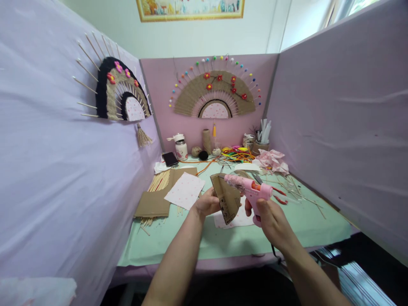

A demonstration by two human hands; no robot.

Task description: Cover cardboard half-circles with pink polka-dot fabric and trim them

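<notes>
My left hand [208, 201] grips a half-round piece of brown cardboard [227, 199] by its edge, raised and tilted above the table. Some of its fingers are hidden behind the cardboard. My right hand [270, 216] is wrapped round the handle of a pink hot glue gun [251, 191]. The gun's nozzle points left, over the upper part of the cardboard; whether it touches, I cannot tell. Beneath both hands lies a sheet of white paper with pink dots [234, 219]. A second dotted sheet [185, 190] lies to the left.
Flat cardboard [153, 205] and thin wooden sticks [160, 182] lie at left. Red-handled pliers [280, 199] and loose sticks are at right. A white bottle [181, 148], phone [170, 159], twine and crumpled pink paper [270, 161] stand behind. Decorated fans [191, 100] hang on the partitions.
</notes>
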